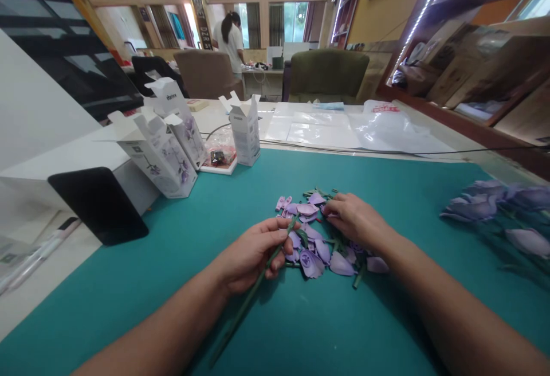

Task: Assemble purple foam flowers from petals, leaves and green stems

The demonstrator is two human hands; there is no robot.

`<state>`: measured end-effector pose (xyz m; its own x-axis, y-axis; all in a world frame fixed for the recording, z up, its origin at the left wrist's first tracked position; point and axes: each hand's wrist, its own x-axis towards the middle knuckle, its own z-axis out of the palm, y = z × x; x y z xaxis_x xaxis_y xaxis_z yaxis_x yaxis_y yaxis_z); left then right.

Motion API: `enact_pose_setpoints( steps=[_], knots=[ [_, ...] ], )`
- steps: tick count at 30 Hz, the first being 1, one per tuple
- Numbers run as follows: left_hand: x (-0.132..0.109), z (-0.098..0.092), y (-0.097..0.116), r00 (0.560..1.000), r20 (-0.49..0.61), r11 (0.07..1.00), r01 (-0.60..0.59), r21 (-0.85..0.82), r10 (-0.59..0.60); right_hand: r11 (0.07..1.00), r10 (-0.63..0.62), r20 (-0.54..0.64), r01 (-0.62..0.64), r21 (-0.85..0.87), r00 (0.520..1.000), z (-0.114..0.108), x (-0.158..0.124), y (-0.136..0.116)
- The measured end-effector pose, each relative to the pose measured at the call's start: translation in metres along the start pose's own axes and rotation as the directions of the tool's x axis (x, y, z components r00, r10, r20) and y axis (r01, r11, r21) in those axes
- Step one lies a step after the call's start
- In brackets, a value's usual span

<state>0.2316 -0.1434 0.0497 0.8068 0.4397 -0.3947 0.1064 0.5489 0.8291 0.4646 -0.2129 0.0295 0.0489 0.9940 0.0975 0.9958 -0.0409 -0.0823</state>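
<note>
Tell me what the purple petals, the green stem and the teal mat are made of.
The purple petals look like thin matte foam sheet, judging by their soft, moulded curves. The green stem seems to be dull plastic-coated wire or rod, being slim and straight. The teal mat looks like smooth matte rubber or vinyl, though that's uncertain.

The left hand (251, 255) sits low at centre of view, fingers curled and closed, thumb on top. The right hand (354, 220) lies further forward and to the right, back upward, fingers bent gently downward with tips directed left. The hands are near each other, not touching. The bare left forearm (172, 321) and right forearm (447, 301) enter from the lower corners, converging inward.
</note>
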Motion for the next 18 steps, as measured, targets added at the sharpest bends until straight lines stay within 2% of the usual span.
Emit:
enact_pose_setpoints(
  steps=[6,9,12,18],
  knots=[
    [-0.001,0.0,0.001,1.0,0.009,1.0,-0.015,-0.008,0.015,0.996,0.09,0.007,-0.09,0.022,0.996,-0.003,-0.002,0.011],
    [-0.001,-0.001,0.001,0.999,0.019,0.999,-0.027,-0.023,0.027,0.994,0.066,0.022,-0.068,0.081,0.998,-0.009,-0.002,0.011],
    [-0.001,-0.001,0.001,0.999,0.026,0.999,-0.026,-0.029,0.027,0.993,0.038,0.099,-0.049,0.107,0.994,-0.017,-0.002,0.004],
    [-0.001,0.001,0.0,1.0,0.016,1.0,-0.013,-0.02,0.013,0.992,0.123,0.202,-0.118,-0.038,0.972,-0.014,0.0,-0.016]
  ],
)
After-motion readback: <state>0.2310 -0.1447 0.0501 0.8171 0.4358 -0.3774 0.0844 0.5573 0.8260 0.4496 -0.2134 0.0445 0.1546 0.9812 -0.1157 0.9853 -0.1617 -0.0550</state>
